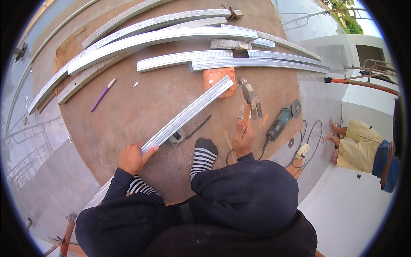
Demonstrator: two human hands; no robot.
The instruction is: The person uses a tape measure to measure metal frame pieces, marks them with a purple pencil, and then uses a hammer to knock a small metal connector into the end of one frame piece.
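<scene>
Head view, from my remote station. Largest item: a brown board [171, 94] on the floor. At the right edge I see another person [361, 150], in pale shorts and a blue top. Silver metal strips [257, 63] lie across the board's far part. One separate metal strip [188, 113] runs diagonally; my left hand [135, 158] is closed around it, thumb on top. Its far end overlaps an orange brick; contact I cannot tell. A grinder [280, 123] lies at right. My right hand [244, 137] is wrapped round the handle of a hammer [253, 100], head raised past the fingers. Next, the brick [213, 76]; then a tape measure [176, 137] just beside the held strip. Smallest: a purple pen [102, 96], left.
</scene>
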